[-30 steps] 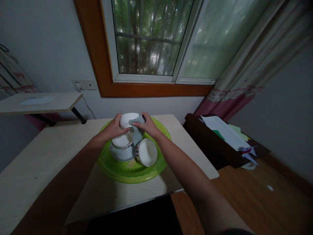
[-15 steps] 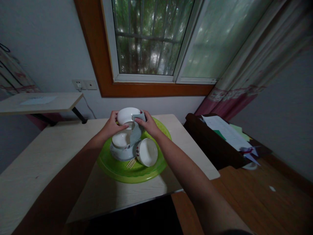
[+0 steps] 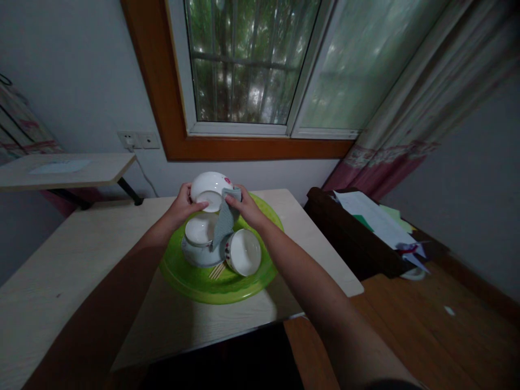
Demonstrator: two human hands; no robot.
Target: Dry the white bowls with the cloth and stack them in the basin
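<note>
My left hand [image 3: 184, 207] grips the left side of a white bowl [image 3: 208, 184] with a red flower on it, tipped so that its underside and foot face me. In my right hand [image 3: 247, 207] a grey-green cloth [image 3: 226, 219] is pinched against the bowl's right side, its lower end hanging down. Below, a white bowl [image 3: 200, 229] rests on a wider patterned bowl [image 3: 200, 255], partly hidden by the cloth. Another bowl [image 3: 246, 252] lies on its side to the right, mouth towards me. Chopsticks [image 3: 217, 270] stick out between them. All these stand on a round green tray [image 3: 227, 296].
The tray sits on a pale wooden table [image 3: 122, 260]. A raised shelf [image 3: 77, 170] stands at the table's back left. Beyond are a window [image 3: 252, 70] and wall sockets [image 3: 138, 140]. To the right, papers [image 3: 369, 219] lie on a dark piece of furniture.
The held bowl has tilted further, showing more of its foot and its red flower. Both hands keep hold of bowl and cloth, and the left has shifted slightly left.
</note>
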